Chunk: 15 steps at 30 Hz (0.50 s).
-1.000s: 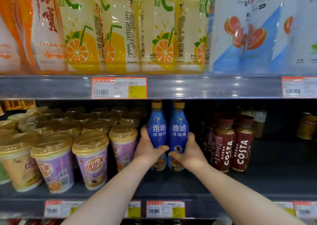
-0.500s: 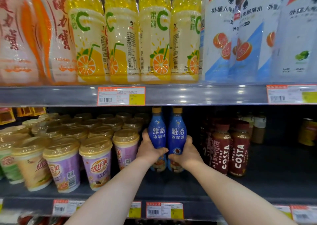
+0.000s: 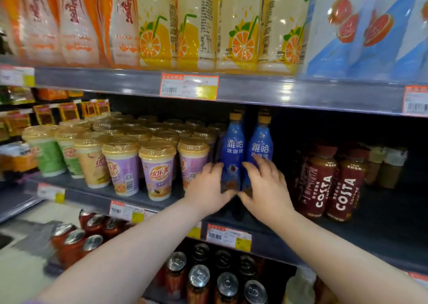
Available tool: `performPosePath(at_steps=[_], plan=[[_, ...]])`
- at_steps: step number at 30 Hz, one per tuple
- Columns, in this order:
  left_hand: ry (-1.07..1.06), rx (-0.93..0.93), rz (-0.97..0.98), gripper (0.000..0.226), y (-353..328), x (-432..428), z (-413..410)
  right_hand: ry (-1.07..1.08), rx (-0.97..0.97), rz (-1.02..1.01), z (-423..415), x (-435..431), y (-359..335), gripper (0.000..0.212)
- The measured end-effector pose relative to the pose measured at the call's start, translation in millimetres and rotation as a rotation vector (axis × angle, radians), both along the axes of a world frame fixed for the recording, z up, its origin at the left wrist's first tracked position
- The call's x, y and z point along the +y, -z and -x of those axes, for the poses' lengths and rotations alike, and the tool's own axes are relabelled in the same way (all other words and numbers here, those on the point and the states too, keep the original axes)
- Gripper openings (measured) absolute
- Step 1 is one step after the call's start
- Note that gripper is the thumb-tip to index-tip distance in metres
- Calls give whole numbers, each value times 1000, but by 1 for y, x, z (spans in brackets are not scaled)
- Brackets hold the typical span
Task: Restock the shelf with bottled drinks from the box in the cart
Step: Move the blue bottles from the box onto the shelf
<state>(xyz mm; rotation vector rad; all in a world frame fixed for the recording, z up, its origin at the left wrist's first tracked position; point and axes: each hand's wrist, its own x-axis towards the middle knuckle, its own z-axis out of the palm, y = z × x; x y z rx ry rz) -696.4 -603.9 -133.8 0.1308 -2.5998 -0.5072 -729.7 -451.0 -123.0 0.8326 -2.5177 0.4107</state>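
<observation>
Two bottles [image 3: 245, 155] side by side on shelf [image 3: 382, 232]; cups [image 3: 139, 162] left

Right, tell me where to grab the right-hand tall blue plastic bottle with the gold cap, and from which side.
Grip the right-hand tall blue plastic bottle with the gold cap around its mid-body, coming from the open shelf front. It stands upright, touching its blue twin on the left, so fingers likely fit best on its right, facing the dark red Costa bottles, thumb in front.

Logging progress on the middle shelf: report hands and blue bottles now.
Left hand and right hand open, fingers loose against the two blue bottles. Bottles upright on middle shelf, side by side. Cups left, Costa bottles right; nothing blocking.
</observation>
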Motion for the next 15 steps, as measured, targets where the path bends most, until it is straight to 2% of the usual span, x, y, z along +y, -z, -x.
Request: performPosePath(at_steps=[4, 9, 12, 15], plan=[[-129, -109, 254, 71, 7, -13, -33, -158, -17, -136, -19, -28, 6, 64], [-255, -136, 203, 60, 29, -47, -88, -326, -61, -208, -43, -75, 26, 61], [-382, -227, 217, 62, 48, -75, -128, -428, -55, -169, -64, -107, 40, 56], [-525, -313, 187, 62, 64, -109, -172, -500, -69, -242, -92, -140, 47, 55]])
